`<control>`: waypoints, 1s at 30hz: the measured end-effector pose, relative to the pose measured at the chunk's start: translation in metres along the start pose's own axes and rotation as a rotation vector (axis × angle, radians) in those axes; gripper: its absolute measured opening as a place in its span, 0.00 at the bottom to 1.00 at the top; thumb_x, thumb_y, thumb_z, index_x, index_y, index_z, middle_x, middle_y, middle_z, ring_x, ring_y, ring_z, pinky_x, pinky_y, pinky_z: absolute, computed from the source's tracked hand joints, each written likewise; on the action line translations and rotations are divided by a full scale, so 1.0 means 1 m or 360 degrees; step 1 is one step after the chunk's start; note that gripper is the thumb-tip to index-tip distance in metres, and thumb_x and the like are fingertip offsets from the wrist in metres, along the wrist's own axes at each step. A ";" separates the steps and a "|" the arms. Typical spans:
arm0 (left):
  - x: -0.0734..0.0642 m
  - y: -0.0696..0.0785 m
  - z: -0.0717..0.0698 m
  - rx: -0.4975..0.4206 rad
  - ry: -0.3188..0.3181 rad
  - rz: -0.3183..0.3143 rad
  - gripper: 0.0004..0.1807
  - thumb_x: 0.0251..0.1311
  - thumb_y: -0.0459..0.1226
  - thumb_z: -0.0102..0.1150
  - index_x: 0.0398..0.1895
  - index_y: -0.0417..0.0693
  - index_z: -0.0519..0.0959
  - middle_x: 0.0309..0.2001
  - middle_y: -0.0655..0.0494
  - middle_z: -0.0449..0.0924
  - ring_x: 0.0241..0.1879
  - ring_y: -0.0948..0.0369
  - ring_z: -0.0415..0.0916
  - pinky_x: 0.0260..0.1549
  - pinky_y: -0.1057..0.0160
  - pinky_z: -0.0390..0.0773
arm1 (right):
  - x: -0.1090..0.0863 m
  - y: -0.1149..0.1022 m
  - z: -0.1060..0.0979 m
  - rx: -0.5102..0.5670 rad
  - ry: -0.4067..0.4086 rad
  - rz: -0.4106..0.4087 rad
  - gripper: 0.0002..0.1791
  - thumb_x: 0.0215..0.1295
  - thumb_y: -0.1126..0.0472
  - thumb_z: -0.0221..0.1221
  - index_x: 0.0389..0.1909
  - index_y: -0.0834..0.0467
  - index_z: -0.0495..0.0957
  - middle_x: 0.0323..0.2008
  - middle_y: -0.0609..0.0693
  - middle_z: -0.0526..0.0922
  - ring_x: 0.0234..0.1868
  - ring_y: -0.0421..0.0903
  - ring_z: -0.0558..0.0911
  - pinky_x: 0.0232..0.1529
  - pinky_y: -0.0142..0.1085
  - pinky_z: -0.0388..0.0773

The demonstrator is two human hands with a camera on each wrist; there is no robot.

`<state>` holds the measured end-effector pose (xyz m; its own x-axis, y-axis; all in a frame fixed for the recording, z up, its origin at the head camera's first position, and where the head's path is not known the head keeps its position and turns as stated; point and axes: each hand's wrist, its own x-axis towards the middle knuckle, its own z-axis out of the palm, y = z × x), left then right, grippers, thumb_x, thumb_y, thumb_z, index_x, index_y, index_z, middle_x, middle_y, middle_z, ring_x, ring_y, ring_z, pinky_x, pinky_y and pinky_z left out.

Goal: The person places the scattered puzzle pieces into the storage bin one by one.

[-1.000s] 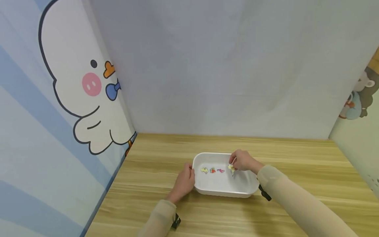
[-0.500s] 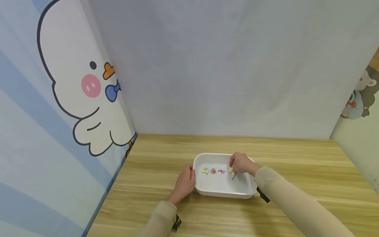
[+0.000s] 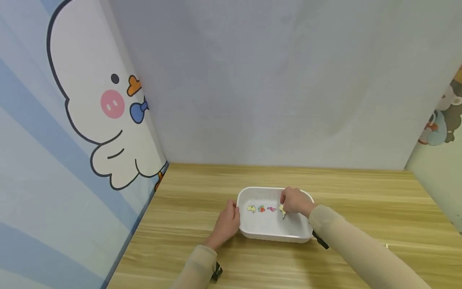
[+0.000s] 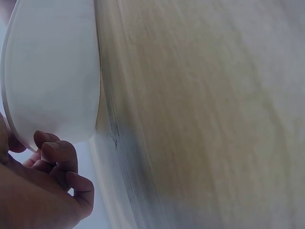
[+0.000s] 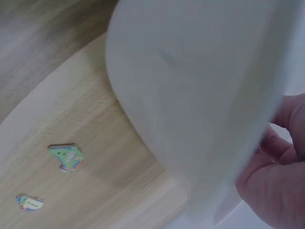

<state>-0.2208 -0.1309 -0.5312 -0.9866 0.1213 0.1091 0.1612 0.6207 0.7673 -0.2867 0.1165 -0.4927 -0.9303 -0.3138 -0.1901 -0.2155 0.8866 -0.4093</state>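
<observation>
A white plastic tub point(image 3: 274, 236) with rounded corners sits on the wooden table. My left hand point(image 3: 227, 218) grips its left rim, fingers curled around the outside of the wall point(image 4: 52, 71). Over the tub's right half, my right hand point(image 3: 294, 200) pinches a small flat yellow cutout piece point(image 3: 282, 211), low over the tub floor; the fingers partly cover it. Left of it lie a pink piece point(image 3: 271, 209), a red and green piece point(image 3: 261, 209) and a pale yellow piece point(image 3: 251, 208) in a row. In the right wrist view the tub wall hides the fingertips of my right hand point(image 5: 281, 162).
In the right wrist view, a green piece point(image 5: 67, 156) and a smaller blue and white piece point(image 5: 29, 202) lie on the table outside the tub. A tiny pale piece point(image 3: 386, 245) shows beside my right sleeve. A grey-white wall point(image 3: 274, 100) stands behind the table point(image 3: 202, 176).
My right hand has lowered slightly with the yellow piece, which now sits closer to the pink one. My left hand keeps its hold on the rim. A pale piece now shows past my right sleeve.
</observation>
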 end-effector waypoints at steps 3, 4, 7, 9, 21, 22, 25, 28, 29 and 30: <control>0.000 0.000 -0.001 0.0004 -0.0001 0.0002 0.09 0.72 0.32 0.39 0.48 0.36 0.65 0.28 0.51 0.72 0.24 0.60 0.69 0.21 0.62 0.72 | 0.001 0.001 0.003 -0.0053 0.0036 -0.0034 0.07 0.44 0.69 0.63 0.25 0.57 0.76 0.22 0.47 0.75 0.24 0.45 0.73 0.26 0.38 0.70; 0.000 0.000 -0.001 0.0004 -0.0004 0.0000 0.09 0.72 0.32 0.39 0.48 0.36 0.65 0.28 0.51 0.72 0.24 0.60 0.69 0.21 0.62 0.72 | 0.001 0.001 0.003 -0.0055 0.0039 -0.0034 0.07 0.44 0.70 0.63 0.25 0.57 0.76 0.22 0.47 0.75 0.24 0.45 0.73 0.27 0.38 0.71; 0.000 0.000 -0.001 0.0005 -0.0002 0.0000 0.09 0.72 0.33 0.39 0.48 0.36 0.65 0.28 0.51 0.71 0.24 0.60 0.69 0.21 0.63 0.72 | 0.002 0.000 0.004 -0.0027 0.0039 -0.0050 0.08 0.44 0.72 0.62 0.25 0.58 0.76 0.23 0.48 0.75 0.25 0.45 0.73 0.28 0.38 0.71; 0.001 -0.001 -0.001 -0.0003 0.0004 0.0005 0.09 0.71 0.32 0.40 0.48 0.36 0.65 0.28 0.51 0.71 0.24 0.60 0.69 0.21 0.62 0.72 | 0.002 -0.002 0.005 -0.0004 0.0025 -0.0045 0.08 0.45 0.73 0.62 0.24 0.59 0.75 0.23 0.48 0.74 0.26 0.46 0.73 0.28 0.38 0.71; -0.001 -0.002 0.004 0.0026 0.0025 0.0015 0.08 0.71 0.33 0.40 0.47 0.37 0.66 0.28 0.52 0.71 0.24 0.60 0.69 0.22 0.62 0.71 | -0.004 -0.002 0.010 0.0080 0.0041 -0.0071 0.09 0.44 0.76 0.61 0.23 0.60 0.73 0.22 0.49 0.73 0.25 0.46 0.73 0.27 0.37 0.72; -0.001 -0.002 0.004 0.0027 0.0023 0.0012 0.08 0.71 0.33 0.40 0.47 0.37 0.66 0.27 0.52 0.71 0.24 0.60 0.69 0.21 0.62 0.71 | -0.005 -0.001 0.010 0.0073 0.0050 -0.0080 0.10 0.44 0.76 0.61 0.22 0.60 0.73 0.21 0.49 0.73 0.25 0.45 0.72 0.27 0.37 0.71; 0.000 -0.001 0.004 0.0031 0.0025 0.0009 0.08 0.71 0.33 0.40 0.47 0.37 0.66 0.27 0.52 0.71 0.23 0.60 0.69 0.21 0.62 0.71 | -0.005 -0.002 0.009 0.0038 0.0057 -0.0106 0.09 0.45 0.75 0.62 0.22 0.60 0.72 0.21 0.49 0.72 0.24 0.45 0.72 0.26 0.36 0.71; 0.000 -0.001 0.003 0.0025 0.0035 0.0020 0.08 0.71 0.33 0.40 0.47 0.36 0.66 0.27 0.52 0.71 0.24 0.60 0.69 0.22 0.61 0.71 | -0.005 -0.004 0.004 -0.0009 0.0034 -0.0086 0.08 0.48 0.72 0.63 0.23 0.60 0.73 0.22 0.49 0.73 0.25 0.45 0.72 0.28 0.37 0.71; 0.000 -0.001 0.003 0.0030 0.0041 0.0026 0.08 0.71 0.33 0.40 0.46 0.36 0.66 0.27 0.52 0.71 0.24 0.60 0.69 0.22 0.61 0.71 | -0.005 -0.004 0.002 -0.0027 0.0030 -0.0082 0.07 0.49 0.71 0.64 0.24 0.60 0.74 0.22 0.49 0.73 0.25 0.46 0.72 0.28 0.38 0.71; 0.000 -0.002 0.002 0.0029 0.0046 0.0025 0.08 0.71 0.33 0.40 0.46 0.36 0.67 0.27 0.52 0.71 0.24 0.60 0.70 0.23 0.61 0.72 | -0.005 -0.005 -0.001 -0.0045 0.0025 -0.0071 0.07 0.50 0.70 0.64 0.25 0.60 0.75 0.23 0.49 0.74 0.26 0.46 0.73 0.29 0.38 0.72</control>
<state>-0.2214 -0.1300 -0.5340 -0.9842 0.1092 0.1394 0.1770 0.6331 0.7536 -0.2816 0.1141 -0.4893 -0.9241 -0.3480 -0.1580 -0.2649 0.8812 -0.3916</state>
